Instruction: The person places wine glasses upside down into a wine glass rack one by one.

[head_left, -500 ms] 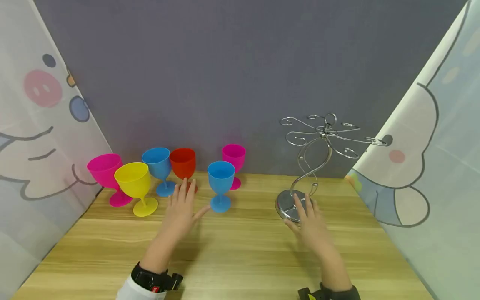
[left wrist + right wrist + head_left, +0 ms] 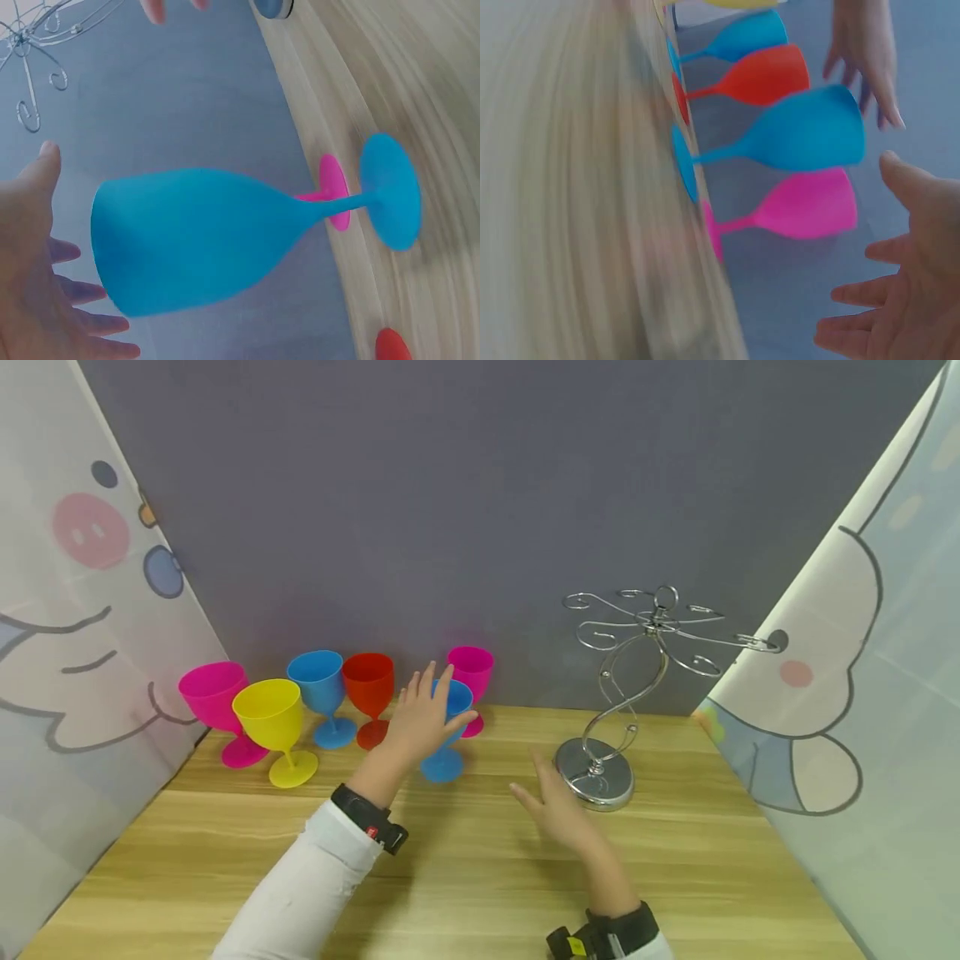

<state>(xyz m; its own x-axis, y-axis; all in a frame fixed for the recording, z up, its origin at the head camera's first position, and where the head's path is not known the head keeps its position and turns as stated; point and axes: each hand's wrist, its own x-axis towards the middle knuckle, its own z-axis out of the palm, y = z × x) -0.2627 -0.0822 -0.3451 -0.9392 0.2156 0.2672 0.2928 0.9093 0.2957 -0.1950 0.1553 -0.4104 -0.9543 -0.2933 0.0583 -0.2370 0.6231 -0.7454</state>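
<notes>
Six plastic goblets stand upright on the table: two blue, two magenta, one yellow and one red. The nearer bright blue plastic goblet (image 2: pixel 442 767) is right of the middle of the row, with a magenta plastic goblet (image 2: pixel 472 667) just behind it. To the left are a red plastic goblet (image 2: pixel 370 687), a second blue plastic goblet (image 2: pixel 318 685), a yellow plastic goblet (image 2: pixel 272 718) and, outermost, a second magenta plastic goblet (image 2: pixel 216 697).

There are two bare hands. The left hand (image 2: pixel 422 718) is open, its fingers spread by the rim of the nearer blue goblet; I cannot tell whether it touches. The right hand (image 2: pixel 558 810) is also open and holds nothing, thumb and fingers apart, near the base of the one silver metal stand (image 2: pixel 634 699). This stand has a round, shiny base (image 2: pixel 595 774), a twisting stem and curled arms at the top. Two black wristbands, one per wrist, sit at the ends of white sleeves.

The table (image 2: pixel 480 877) is light wood with long streaks of grain. A plain dark grey wall (image 2: pixel 450 510) rises behind it, and two pale panels printed with cartoon figures, left (image 2: pixel 45 568) and right (image 2: pixel 907 693), flank it.
</notes>
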